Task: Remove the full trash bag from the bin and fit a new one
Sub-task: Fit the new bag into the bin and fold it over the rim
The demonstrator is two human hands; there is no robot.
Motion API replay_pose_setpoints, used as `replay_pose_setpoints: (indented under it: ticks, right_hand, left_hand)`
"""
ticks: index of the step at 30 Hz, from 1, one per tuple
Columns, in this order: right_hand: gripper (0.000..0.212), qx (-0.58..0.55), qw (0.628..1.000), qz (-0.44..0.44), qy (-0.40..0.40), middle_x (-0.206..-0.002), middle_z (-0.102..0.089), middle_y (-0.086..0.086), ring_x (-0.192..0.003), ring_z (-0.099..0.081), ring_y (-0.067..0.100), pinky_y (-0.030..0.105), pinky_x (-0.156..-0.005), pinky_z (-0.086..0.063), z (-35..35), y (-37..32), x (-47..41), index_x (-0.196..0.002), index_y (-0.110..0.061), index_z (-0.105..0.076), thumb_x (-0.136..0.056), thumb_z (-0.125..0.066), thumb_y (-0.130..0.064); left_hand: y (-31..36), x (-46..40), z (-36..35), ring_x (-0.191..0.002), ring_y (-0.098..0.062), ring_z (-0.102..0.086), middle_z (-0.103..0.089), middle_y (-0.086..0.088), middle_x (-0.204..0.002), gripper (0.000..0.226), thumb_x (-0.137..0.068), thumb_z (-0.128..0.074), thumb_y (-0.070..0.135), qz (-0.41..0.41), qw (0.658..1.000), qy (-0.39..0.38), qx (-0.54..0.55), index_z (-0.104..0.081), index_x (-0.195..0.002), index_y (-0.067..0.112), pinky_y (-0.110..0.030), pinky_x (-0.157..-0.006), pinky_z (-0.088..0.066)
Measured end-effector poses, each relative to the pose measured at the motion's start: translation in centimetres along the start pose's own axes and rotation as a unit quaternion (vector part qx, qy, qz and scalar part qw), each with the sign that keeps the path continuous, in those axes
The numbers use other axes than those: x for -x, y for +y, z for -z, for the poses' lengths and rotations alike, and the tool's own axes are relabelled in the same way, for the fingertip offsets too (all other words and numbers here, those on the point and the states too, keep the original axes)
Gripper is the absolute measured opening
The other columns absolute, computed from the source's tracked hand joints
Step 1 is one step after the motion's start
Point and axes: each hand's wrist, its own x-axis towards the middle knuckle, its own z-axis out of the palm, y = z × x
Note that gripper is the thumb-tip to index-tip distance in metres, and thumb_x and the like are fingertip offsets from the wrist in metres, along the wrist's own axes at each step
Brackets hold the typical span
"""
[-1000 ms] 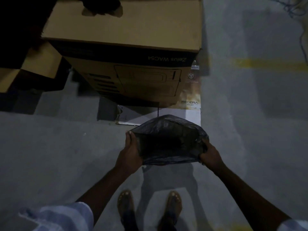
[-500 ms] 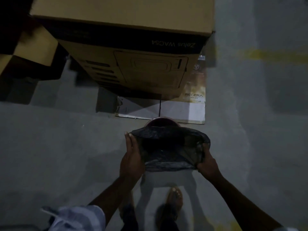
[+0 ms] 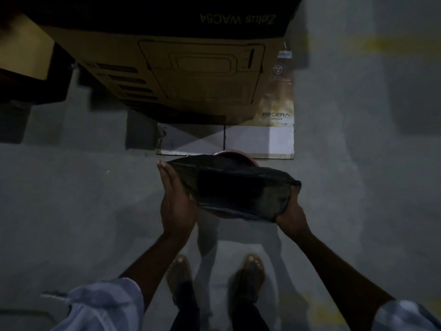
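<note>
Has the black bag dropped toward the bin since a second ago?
Yes. The black bag sits lower: the bin, hidden behind it earlier, now shows its red rim above the bag's top edge, before the cardboard box.

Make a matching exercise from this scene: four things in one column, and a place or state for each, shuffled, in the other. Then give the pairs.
Things
1. black trash bag
2. bin rim
3. cardboard box
4. sandalled feet

Places or states
A. on the floor, nearest the camera wearer
B. stretched between the left hand and right hand
C. reddish, peeking out past the bag
D. printed with "Zelus WAC54", upside down in view

Pairs: 1-B, 2-C, 3-D, 4-A
</note>
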Motion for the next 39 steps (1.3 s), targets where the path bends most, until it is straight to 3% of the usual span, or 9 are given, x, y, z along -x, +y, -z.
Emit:
replay_pose_setpoints:
  ticks: [16, 20, 23, 25, 27, 30, 32, 35, 39]
  right_hand:
    - [0.127, 0.121, 0.990, -0.054, -0.055, -0.126, -0.067, 0.015, -0.105, -0.068, 0.038, 0.049, -0.087, -0.057, -6.6, 6.0, -1.5, -0.156, -0.028, 0.009, -0.063, -0.058, -0.082]
    - [0.117, 0.154, 0.980, -0.093, -0.082, -0.135, -0.064, 0.018, -0.115, -0.066, 0.040, 0.045, -0.092, -0.055, -7.1, 5.4, -2.9, -0.159, -0.019, 0.002, -0.081, -0.066, -0.074]
    - [0.087, 0.254, 0.959, -0.113, -0.056, -0.126, -0.067, 0.016, -0.111, -0.067, 0.038, 0.043, -0.090, -0.054, -6.2, 3.7, -2.9, -0.152, -0.019, -0.033, -0.089, -0.049, -0.077]
    - [0.056, 0.295, 0.953, -0.058, 0.014, -0.106, -0.073, 0.012, -0.096, -0.072, 0.034, 0.034, -0.073, -0.050, -5.5, 2.6, -2.2, -0.119, -0.016, -0.063, -0.095, -0.045, -0.063]
    - [0.047, 0.277, 0.958, 0.002, 0.077, -0.088, -0.074, 0.012, -0.080, -0.073, 0.032, 0.030, -0.063, -0.045, -5.2, 2.0, -1.6, -0.090, -0.010, -0.071, -0.098, -0.052, -0.052]
    - [0.042, 0.262, 0.964, 0.027, 0.020, -0.091, -0.075, 0.013, -0.086, -0.072, 0.033, 0.034, -0.067, -0.052, -6.4, 2.3, -1.8, -0.095, -0.012, -0.074, -0.101, -0.054, -0.049]
    - [0.044, 0.201, 0.979, -0.013, -0.043, -0.101, -0.075, 0.007, -0.095, -0.071, 0.030, 0.038, -0.078, -0.057, -7.6, 2.6, -2.6, -0.104, -0.022, -0.073, -0.098, -0.051, -0.060]
    - [0.042, -0.041, 0.994, -0.091, -0.040, -0.079, -0.076, 0.009, -0.077, -0.072, 0.029, 0.044, -0.073, -0.061, -8.3, 1.3, -4.3, -0.079, -0.015, -0.075, -0.097, -0.063, -0.051]
    - [0.036, -0.328, 0.923, -0.202, 0.024, -0.080, -0.075, 0.018, -0.060, -0.072, 0.021, 0.032, -0.053, -0.058, -8.0, -0.7, -6.5, -0.090, 0.000, -0.073, -0.097, -0.071, -0.035]
  left_hand:
    - [-8.4, 3.0, -7.6, -0.120, -0.043, -0.061, 0.023, -0.005, -0.170, 0.115, -0.089, -0.073, 0.017, 0.061, 0.989, -0.135, -0.005, 0.016, -0.160, 0.010, -0.037, -0.062, -0.053]
    - [-8.7, 1.7, -8.5, -0.137, -0.044, -0.046, 0.026, -0.007, -0.169, 0.107, -0.090, -0.074, 0.034, 0.108, 0.984, -0.145, 0.001, 0.001, -0.163, 0.013, -0.049, -0.092, -0.056]
    - [-7.9, 1.3, -8.8, -0.143, -0.047, -0.033, 0.002, -0.020, -0.169, 0.084, -0.080, -0.077, 0.036, 0.115, 0.984, -0.077, -0.117, -0.037, -0.151, 0.016, -0.056, -0.111, -0.037]
    - [-6.4, 1.1, -8.4, -0.141, -0.041, -0.032, -0.021, -0.019, -0.163, 0.065, -0.076, -0.072, 0.035, 0.107, 0.974, -0.035, -0.196, -0.051, -0.135, 0.019, -0.054, -0.111, -0.028]
    - [-5.1, 1.0, -8.4, -0.127, -0.038, -0.041, -0.041, -0.015, -0.143, 0.048, -0.074, -0.074, 0.034, 0.090, 0.972, -0.033, -0.216, -0.058, -0.117, 0.022, -0.051, -0.102, -0.032]
    - [-4.3, 0.3, -9.9, -0.104, -0.037, -0.051, -0.056, -0.014, -0.111, 0.024, -0.081, -0.072, 0.034, 0.021, 0.965, -0.091, -0.247, -0.066, -0.100, 0.021, -0.047, -0.087, -0.037]
    - [-4.7, -0.6, -11.4, -0.101, -0.037, -0.060, -0.064, -0.013, -0.106, 0.019, -0.088, -0.068, 0.028, -0.007, 0.974, -0.118, -0.193, -0.072, -0.104, 0.019, -0.045, -0.087, -0.041]
    - [-4.7, -2.1, -12.1, -0.117, -0.039, -0.062, -0.065, -0.016, -0.131, 0.047, -0.096, -0.060, 0.024, 0.002, 0.984, -0.150, -0.100, -0.057, -0.141, 0.015, -0.048, -0.095, -0.053]
    - [-3.5, -4.0, -11.8, -0.133, -0.041, -0.047, -0.043, -0.020, -0.152, 0.070, -0.095, -0.062, 0.020, -0.034, 0.979, -0.174, -0.098, -0.030, -0.158, 0.015, -0.054, -0.101, -0.051]
